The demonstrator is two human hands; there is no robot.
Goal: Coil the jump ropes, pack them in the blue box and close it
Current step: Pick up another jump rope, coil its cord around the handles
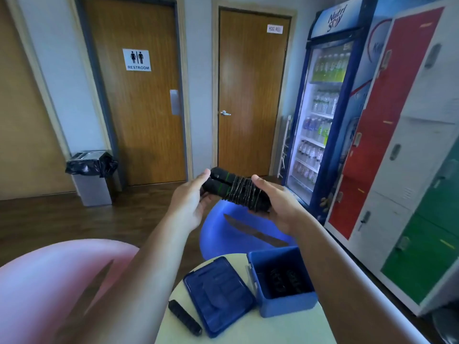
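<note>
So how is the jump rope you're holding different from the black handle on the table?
The held jump rope is two handles bound by wound cord, up in the left hand and right hand; the lone handle lies bare on the table beside the lid. The held jump rope shows green rings; the lone handle shows none. Both are black.

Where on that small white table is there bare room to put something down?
Bare tabletop lies nearest the person, below the blue box and lid. Crowded between lid and black handle.
</note>
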